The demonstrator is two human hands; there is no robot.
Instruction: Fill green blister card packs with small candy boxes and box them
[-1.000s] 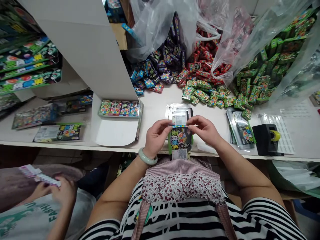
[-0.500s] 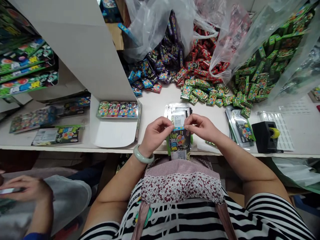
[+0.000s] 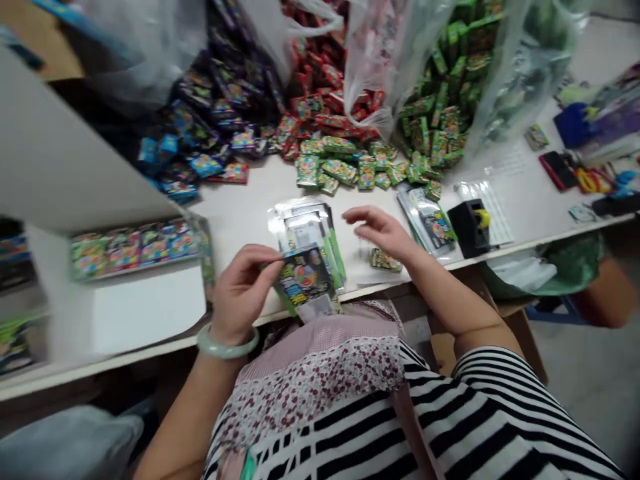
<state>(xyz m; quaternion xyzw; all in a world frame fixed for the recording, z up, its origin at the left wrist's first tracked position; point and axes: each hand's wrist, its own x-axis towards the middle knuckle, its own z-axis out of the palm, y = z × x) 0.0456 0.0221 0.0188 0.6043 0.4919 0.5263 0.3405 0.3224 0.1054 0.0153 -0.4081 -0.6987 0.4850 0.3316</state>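
My left hand (image 3: 243,291), with a pale green bangle on the wrist, pinches the top edge of a dark printed packet (image 3: 303,283) held at the table's near edge. My right hand (image 3: 379,230) hovers apart from the packet, fingers loosely spread and blurred, holding nothing, above the white table (image 3: 240,207). A small green candy box (image 3: 385,260) lies just below the right hand. A stack of clear sleeves with printed cards (image 3: 306,225) lies flat behind the held packet.
Heaps of small blue (image 3: 200,160), red (image 3: 330,100) and green boxes (image 3: 440,120) spill from clear plastic bags at the back. A black tape dispenser (image 3: 470,227) stands right. A white display carton holding a row of boxes (image 3: 135,243) stands left.
My right hand has let go of the packet's top and moved right. The left hand keeps the packet. The view has swung to the right, and the neighbour's hands have left the view.
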